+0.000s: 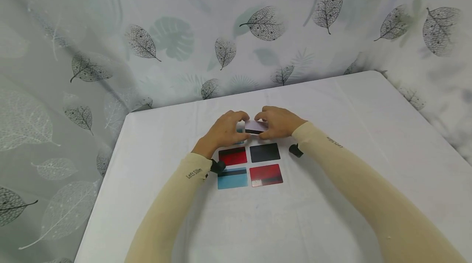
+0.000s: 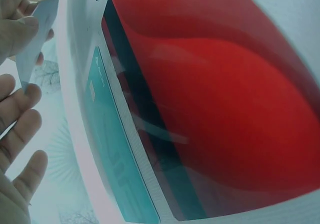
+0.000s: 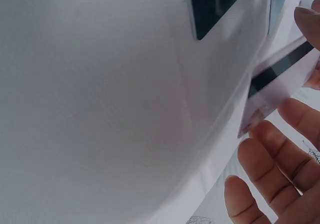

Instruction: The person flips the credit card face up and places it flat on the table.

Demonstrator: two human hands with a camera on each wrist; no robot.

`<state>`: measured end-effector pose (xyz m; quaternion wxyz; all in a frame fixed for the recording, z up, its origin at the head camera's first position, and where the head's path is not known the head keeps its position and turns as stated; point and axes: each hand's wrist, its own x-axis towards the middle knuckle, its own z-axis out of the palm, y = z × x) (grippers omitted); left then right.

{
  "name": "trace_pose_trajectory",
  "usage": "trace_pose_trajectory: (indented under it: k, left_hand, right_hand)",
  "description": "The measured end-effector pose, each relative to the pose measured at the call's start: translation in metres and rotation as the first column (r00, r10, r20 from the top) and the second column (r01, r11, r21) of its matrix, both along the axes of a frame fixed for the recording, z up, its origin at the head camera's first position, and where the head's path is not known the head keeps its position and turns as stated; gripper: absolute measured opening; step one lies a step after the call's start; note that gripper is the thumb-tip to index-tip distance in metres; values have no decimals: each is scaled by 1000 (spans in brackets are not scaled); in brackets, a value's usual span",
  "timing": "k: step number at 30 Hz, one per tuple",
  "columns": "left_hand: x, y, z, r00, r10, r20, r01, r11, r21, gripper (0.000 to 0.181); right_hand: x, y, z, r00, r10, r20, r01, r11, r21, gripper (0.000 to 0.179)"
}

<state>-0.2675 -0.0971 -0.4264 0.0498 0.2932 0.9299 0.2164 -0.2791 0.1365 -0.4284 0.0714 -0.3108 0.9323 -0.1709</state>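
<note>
Head view: the left hand (image 1: 224, 129) and right hand (image 1: 279, 122) are each clamped on a pale card (image 1: 253, 125), thumb and fingers curled at opposite short ends. The card's long axis runs from hand to hand; the right hand is judged nearer, covering more of its end.

Left wrist view: the card is tilted up, beyond the teal card (image 2: 117, 144) and red card (image 2: 220, 98), which both lie flat.

Right wrist view: the dark stripe (image 3: 280, 68) follows the long axis. Contact between card and tabletop (image 3: 100, 108) cannot be confirmed.
</note>
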Motion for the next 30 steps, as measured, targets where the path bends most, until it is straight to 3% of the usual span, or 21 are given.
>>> trace_pose_trajectory:
  k: [8,17,21,26,30]
  left_hand:
    - [-1,-1,-1,1000,-15,-21,16,999,49,55]
    - [0,0,-2,996,-38,-87,47,993,110,53]
    - [-1,1,-2,994,-41,-99,53,991,123,61]
    - [0,0,-2,999,-13,-36,18,993,115,78]
    - [1,-1,-5,999,26,43,-29,997,72,80]
  right_hand:
    - [0,-3,2,1000,0,6,0,1000,-30,54]
    - [1,-6,4,998,-31,46,36,994,-107,52]
    - [1,-6,5,997,-46,66,55,989,-137,52]
    - [1,-3,6,992,-59,113,79,980,-185,54]
    - [1,0,7,989,-55,137,84,972,-220,55]
